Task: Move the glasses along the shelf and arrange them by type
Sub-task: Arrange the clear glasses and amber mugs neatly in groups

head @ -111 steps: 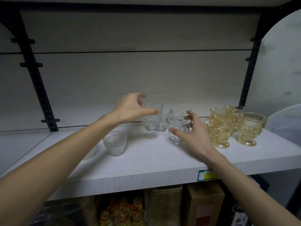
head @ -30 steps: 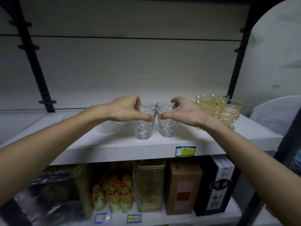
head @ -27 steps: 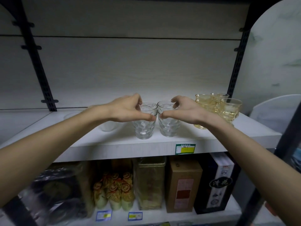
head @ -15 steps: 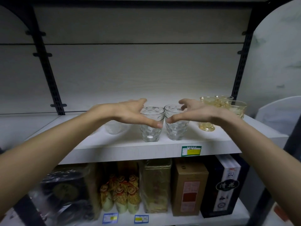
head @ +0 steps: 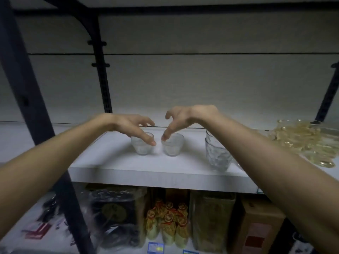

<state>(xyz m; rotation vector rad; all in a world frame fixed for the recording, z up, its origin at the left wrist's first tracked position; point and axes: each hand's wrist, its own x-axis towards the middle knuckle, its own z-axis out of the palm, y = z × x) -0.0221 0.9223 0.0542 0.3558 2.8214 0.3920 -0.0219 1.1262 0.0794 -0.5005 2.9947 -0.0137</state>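
Observation:
Two small ribbed clear cups stand side by side on the white shelf (head: 117,162), the left cup (head: 141,148) and the right cup (head: 173,148). My left hand (head: 131,126) arches over the left cup, fingers apart, thumb tip in front of its rim. Over the right cup curves my right hand (head: 183,119), its thumb tip at the rim; no firm grip shows on either cup. A clear dimpled tumbler (head: 216,155) stands to the right, with another behind it, both partly hidden by my right forearm. Amber stemmed glasses (head: 302,142) cluster at the far right.
A black upright post (head: 33,114) crosses the left foreground, and a slotted black rail (head: 102,79) runs up the back panel. Below the shelf sit a bagged dark item (head: 113,215), small wrapped bottles (head: 167,224) and boxes (head: 211,220).
Both hands let go of the dimpled tumblers and moved left over the two small ribbed cups. The view swung left, so the amber glasses now lie at the right edge.

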